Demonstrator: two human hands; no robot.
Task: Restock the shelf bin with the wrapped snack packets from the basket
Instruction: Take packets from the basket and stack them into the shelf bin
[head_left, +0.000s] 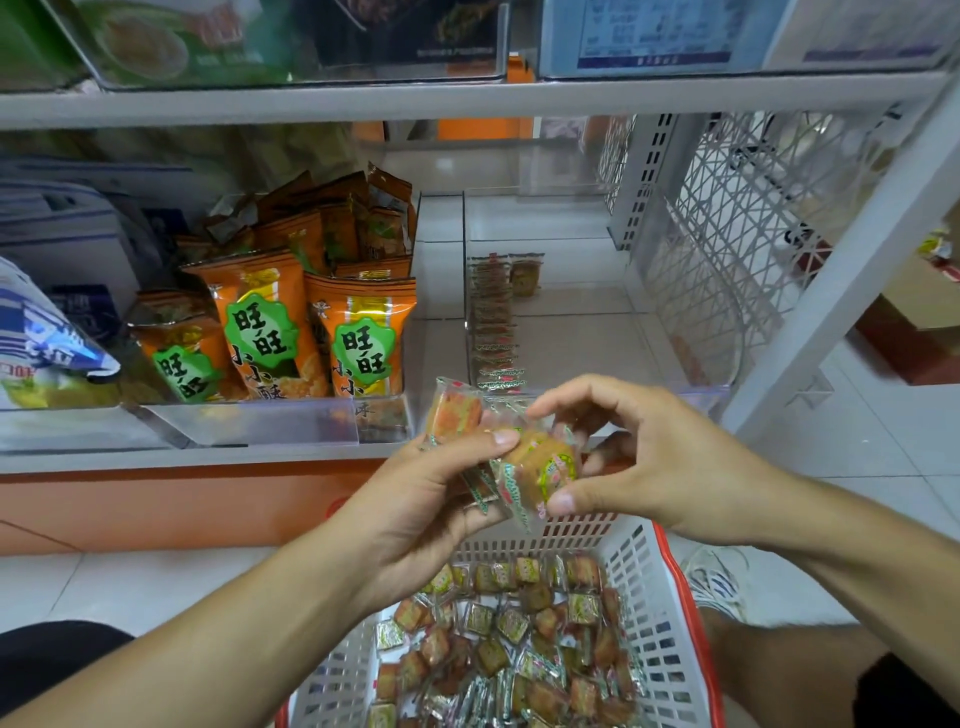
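Above the basket (670, 618), the left hand (426, 499) grips several packets (452, 410); the right hand (639, 462) pinches one packet (540, 467), probably next to stand it in the shelf bin (691, 358)

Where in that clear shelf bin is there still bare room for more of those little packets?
The clear bin is bare right of the packet row along its left wall, up to the mesh side panel. The orange bag bin is crowded.

Single head view — looks forward and down, close over shelf (208, 457), perhaps crouching.
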